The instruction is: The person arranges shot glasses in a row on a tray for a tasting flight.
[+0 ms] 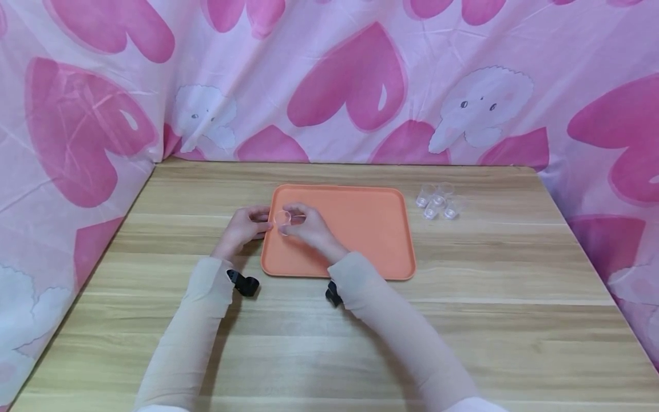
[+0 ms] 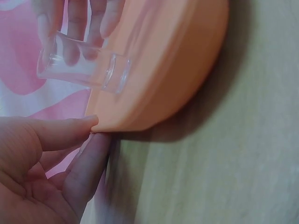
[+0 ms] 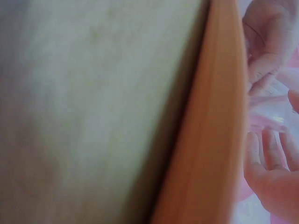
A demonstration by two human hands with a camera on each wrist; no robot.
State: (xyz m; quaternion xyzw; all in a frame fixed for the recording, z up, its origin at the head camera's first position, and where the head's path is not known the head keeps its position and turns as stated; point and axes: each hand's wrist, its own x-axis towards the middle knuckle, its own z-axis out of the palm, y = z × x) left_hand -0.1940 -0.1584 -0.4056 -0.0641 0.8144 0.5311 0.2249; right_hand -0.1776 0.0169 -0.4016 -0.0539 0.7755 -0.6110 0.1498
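An orange tray (image 1: 355, 229) lies on the wooden table. At its left edge my left hand (image 1: 242, 228) pinches the rim between thumb and fingers, as the left wrist view shows up close on the hand (image 2: 51, 163). My right hand (image 1: 309, 229) holds a small clear cup (image 1: 282, 218) over the tray's left part. In the left wrist view the clear cup (image 2: 77, 63) has a thick base near the tray surface (image 2: 135, 70), fingers behind it. The right wrist view shows the right hand (image 3: 275, 177) partly, beside the tray's side wall (image 3: 205, 116).
Several small clear cups (image 1: 437, 200) stand grouped on the table just right of the tray's back right corner. A pink patterned cloth (image 1: 340, 86) hangs behind the table (image 1: 515, 274) and along both sides.
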